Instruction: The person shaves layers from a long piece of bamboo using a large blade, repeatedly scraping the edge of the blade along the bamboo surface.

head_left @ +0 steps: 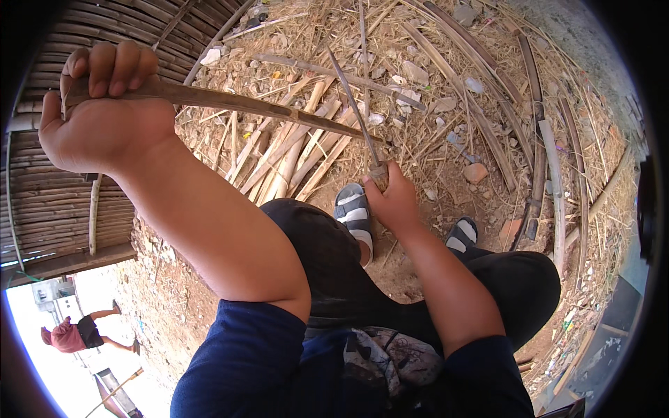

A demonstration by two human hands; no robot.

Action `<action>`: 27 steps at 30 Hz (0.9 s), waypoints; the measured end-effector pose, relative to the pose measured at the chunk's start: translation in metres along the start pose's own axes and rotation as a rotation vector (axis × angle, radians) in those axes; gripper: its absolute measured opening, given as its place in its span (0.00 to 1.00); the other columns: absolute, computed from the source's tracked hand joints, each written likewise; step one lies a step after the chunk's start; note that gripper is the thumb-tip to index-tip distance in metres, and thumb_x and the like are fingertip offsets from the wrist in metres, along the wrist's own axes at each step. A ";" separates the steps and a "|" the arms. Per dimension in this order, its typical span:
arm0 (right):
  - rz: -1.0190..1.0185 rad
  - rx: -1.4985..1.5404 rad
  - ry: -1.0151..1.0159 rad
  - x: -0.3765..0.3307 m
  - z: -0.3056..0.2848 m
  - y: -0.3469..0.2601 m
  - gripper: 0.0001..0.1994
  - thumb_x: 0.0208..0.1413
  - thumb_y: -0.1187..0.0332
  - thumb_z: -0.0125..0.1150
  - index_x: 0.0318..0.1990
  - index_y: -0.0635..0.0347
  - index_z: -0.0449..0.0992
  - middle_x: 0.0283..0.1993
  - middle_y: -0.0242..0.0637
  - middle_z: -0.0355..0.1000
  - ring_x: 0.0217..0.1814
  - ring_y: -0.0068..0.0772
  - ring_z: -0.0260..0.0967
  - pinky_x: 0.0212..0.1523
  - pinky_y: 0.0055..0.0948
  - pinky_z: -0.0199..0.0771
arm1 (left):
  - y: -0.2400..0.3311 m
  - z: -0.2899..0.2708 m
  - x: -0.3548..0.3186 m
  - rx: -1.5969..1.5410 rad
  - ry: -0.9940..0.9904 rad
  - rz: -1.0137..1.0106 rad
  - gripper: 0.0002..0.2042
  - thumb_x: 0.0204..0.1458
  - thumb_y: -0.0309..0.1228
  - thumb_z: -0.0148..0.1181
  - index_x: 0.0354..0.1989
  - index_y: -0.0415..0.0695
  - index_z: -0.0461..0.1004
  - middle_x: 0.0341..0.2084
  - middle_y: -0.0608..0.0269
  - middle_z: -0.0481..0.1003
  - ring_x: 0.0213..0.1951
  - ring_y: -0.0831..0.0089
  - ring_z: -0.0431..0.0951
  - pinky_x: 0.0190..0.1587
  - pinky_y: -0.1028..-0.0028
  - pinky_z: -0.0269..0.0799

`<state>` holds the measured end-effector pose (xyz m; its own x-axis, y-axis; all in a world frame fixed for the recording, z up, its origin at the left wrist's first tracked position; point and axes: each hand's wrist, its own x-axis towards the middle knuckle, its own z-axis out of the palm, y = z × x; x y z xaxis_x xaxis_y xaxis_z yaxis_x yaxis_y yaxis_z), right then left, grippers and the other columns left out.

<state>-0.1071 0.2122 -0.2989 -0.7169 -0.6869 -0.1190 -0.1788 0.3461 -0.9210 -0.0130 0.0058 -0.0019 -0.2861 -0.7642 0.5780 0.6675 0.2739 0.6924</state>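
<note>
From my remote seat, I judge that everything turns on the crossing between the wooden strip [258, 106] and the knife [353, 101]. The strip's long axis runs from upper left toward the right, dipping a little at its far end, while the blade points up and leans slightly left across that end; I cannot tell whether they touch. The right hand [396, 202] is nearer this crossing, just below it, with its fingers closed around the knife's handle. The left hand [115, 129] is well apart, raised at upper left and clamped on the strip's other end. So the strip stretches rightward from the left hand, and its free end lies just above the right, beyond the split sticks [279, 174] on the ground [185, 306].
</note>
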 end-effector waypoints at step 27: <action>-0.078 -0.132 -0.149 -0.038 -0.073 -0.074 0.17 0.49 0.68 0.64 0.45 0.65 0.69 0.31 0.56 0.74 0.36 0.62 0.74 0.37 0.52 0.72 | -0.014 0.027 -0.022 -0.120 -0.190 -0.112 0.24 0.56 0.59 0.54 0.26 0.50 0.63 0.14 0.75 0.51 0.17 0.82 0.46 0.20 0.78 0.43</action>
<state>-0.1159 0.2591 -0.1991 -0.5919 -0.7982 -0.1118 -0.3235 0.3623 -0.8741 -0.0342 0.0342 -0.0124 -0.4792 -0.6591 0.5796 0.6980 0.1142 0.7070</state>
